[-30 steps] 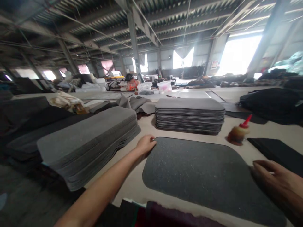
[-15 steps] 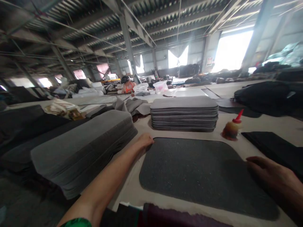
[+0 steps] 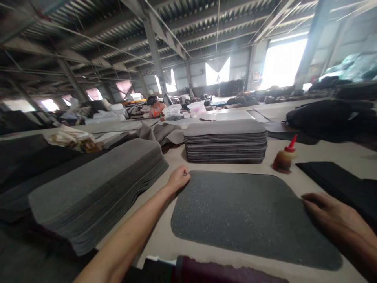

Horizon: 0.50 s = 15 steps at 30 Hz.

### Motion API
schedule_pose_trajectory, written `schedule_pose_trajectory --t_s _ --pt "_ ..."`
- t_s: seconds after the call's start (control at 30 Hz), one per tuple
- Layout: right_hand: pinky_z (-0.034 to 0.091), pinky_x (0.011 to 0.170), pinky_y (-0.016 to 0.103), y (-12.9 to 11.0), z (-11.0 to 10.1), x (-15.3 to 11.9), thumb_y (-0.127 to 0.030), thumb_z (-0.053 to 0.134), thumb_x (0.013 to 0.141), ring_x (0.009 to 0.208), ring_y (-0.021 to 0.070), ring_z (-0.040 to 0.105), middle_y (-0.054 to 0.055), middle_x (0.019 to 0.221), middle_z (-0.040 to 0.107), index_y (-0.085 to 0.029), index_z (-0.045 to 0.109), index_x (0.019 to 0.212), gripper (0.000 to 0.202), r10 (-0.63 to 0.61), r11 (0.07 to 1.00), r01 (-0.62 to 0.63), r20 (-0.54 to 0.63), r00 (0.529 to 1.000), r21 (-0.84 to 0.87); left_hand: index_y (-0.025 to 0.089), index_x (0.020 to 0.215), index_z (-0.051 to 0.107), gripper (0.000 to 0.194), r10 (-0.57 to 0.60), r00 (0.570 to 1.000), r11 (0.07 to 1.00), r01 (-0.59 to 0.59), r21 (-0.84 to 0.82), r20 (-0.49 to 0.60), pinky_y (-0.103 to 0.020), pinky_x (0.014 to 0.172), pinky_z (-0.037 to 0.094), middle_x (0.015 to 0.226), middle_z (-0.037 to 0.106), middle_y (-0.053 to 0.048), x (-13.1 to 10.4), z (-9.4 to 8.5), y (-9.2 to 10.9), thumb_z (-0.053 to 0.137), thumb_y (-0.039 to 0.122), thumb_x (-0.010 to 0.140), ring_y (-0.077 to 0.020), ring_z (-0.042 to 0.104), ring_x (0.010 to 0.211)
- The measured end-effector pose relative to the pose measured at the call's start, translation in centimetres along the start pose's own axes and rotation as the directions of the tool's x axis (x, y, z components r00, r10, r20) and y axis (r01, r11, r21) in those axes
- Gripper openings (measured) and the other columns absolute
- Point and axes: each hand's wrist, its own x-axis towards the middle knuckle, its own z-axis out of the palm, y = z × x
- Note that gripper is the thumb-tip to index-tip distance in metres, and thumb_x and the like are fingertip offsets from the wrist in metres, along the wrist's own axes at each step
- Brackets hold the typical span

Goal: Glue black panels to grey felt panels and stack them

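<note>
Table (image 3: pixel 321 157): long, pale-topped, runs across the view and carries all listed items. Left stack (image 3: pixel 97 184): grey felt pads piled deep, fanned at the near edge, just left of the forearm. Mat (image 3: pixel 250 214): single dark speckled sheet with rounded corners, lying flat on the table directly in front of the person, between both hands. Far stack (image 3: pixel 225 141): neat pile of grey pads beyond the mat, near it but apart. Black sheet (image 3: pixel 338 184): dark piece at the right, beside the mat's right edge. Right hand (image 3: pixel 332 216): laid flat, fingers spread, resting on the mat's right edge; not gripping anything. Left hand (image 3: pixel 178 179): at the mat's far-left corner, fingers curled together and touching the edge; whether it pinches the corner cannot be told. Bottle (image 3: pixel 284 157): small, amber, red nozzle, upright past the mat's far-right corner, untouched. Step, as judged: the mat is being settled or squared on the table, both hands at opposite edges. Next move, as judged: calls for an even hold at both ends so the limp sheet stays flat, and clearance from the bottle.
</note>
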Motion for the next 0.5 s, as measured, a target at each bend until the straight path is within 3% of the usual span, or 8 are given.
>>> schedule_pose_trajectory --t_s 0.17,0.5 --pt "0.052 0.083 0.041 0.1 0.1 0.0 -0.058 0.041 0.085 0.098 0.0317 0.067 0.010 0.113 0.070 -0.026 0.072 0.106 0.049 0.014 1.000 -0.014 -0.005 1.000 0.026 0.014 0.090 0.061 0.016 -0.005 1.000 1.000 0.005 0.025 -0.004 -0.039 0.088 0.051 0.092 0.062 -0.004 0.1 0.8 -0.6 0.063 0.029 0.095 -0.0190 0.060 0.092" --pt "0.052 0.086 0.043 -1.2 -0.2 -0.7 -0.060 0.037 0.080 0.101 0.0329 0.066 0.011 0.117 0.068 -0.024 0.070 0.106 0.055 0.022 1.000 -0.023 0.010 1.000 0.014 0.014 0.092 0.061 0.017 0.024 1.000 0.994 -0.025 0.110 0.005 -0.038 0.086 0.051 0.092 0.061 -0.003 0.1 0.7 -0.7 0.062 0.030 0.097 -0.0185 0.060 0.089"
